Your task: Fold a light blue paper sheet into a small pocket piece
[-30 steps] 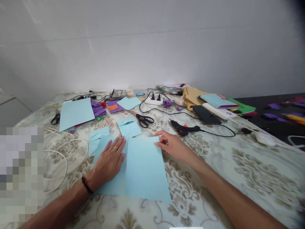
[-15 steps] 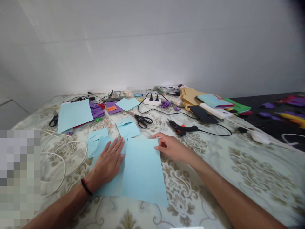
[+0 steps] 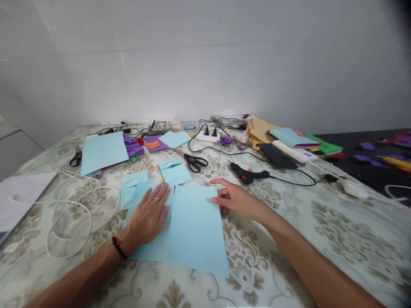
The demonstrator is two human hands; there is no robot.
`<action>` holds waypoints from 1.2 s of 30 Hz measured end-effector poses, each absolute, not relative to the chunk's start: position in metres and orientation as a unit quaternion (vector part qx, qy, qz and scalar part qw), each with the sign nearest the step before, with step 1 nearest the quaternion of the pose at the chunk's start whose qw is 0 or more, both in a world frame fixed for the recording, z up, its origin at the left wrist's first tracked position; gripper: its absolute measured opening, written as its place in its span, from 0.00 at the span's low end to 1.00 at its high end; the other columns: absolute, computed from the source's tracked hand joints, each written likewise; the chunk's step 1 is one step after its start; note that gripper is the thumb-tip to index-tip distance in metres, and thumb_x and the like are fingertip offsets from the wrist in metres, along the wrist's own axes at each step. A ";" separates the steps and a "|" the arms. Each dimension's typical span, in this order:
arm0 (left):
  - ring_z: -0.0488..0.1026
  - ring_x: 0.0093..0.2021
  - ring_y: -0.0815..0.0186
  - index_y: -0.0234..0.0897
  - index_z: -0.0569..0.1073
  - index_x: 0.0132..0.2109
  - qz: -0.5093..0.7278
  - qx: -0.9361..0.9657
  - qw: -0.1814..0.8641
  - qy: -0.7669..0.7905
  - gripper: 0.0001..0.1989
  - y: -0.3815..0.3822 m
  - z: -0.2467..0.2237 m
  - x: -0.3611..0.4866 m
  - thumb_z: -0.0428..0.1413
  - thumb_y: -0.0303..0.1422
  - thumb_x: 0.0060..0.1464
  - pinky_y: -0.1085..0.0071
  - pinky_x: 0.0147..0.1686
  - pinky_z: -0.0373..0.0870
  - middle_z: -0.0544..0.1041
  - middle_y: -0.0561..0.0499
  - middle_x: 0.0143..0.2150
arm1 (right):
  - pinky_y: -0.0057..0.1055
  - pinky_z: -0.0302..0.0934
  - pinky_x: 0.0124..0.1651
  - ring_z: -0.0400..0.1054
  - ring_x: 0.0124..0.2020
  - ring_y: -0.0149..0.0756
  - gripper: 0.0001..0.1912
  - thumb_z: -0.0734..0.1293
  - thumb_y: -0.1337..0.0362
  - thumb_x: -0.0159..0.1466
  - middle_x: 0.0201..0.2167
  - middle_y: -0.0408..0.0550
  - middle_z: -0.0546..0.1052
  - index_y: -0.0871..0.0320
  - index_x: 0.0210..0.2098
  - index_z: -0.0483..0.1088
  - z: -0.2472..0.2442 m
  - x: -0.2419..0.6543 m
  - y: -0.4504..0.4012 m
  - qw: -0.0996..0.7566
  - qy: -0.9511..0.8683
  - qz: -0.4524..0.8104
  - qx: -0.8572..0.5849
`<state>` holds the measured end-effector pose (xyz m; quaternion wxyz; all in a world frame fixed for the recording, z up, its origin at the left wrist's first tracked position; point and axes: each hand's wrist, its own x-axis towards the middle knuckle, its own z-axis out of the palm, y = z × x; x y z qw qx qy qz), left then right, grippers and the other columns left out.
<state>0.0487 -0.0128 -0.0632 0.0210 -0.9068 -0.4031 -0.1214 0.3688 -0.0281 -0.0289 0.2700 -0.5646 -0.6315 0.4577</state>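
Observation:
A light blue sheet of paper (image 3: 197,231) lies on the table in front of me, with a lengthwise crease or edge dividing it. My left hand (image 3: 150,214) rests flat on its left part, fingers stretched out. At the upper right corner is my right hand (image 3: 233,199), its index finger and thumb apart and the thumb at the paper's edge. Just beyond the sheet are two smaller folded blue papers (image 3: 175,172). Black-handled scissors (image 3: 195,162) lie farther back, and a black glue gun (image 3: 247,172) lies past my right hand.
A white cable (image 3: 90,214) loops across the left of the patterned tablecloth (image 3: 244,265). Blue sheets (image 3: 104,153) and purple paper strips (image 3: 133,146) are at the back left. A power strip (image 3: 208,136), a black phone (image 3: 276,155) and stacked coloured paper (image 3: 293,137) stand farther back.
My right index finger is straighter and the fingers look looser at the paper's corner. My left hand stays flat on the sheet. The view has shifted slightly.

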 end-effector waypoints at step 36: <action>0.49 0.77 0.55 0.37 0.39 0.78 -0.110 -0.929 0.006 -0.352 0.34 -0.071 -0.057 0.033 0.43 0.34 0.73 0.51 0.74 0.50 0.52 0.43 0.78 | 0.30 0.62 0.26 0.67 0.24 0.34 0.11 0.65 0.56 0.65 0.29 0.41 0.73 0.52 0.44 0.68 -0.040 0.349 -0.088 0.288 -0.614 0.415 -0.607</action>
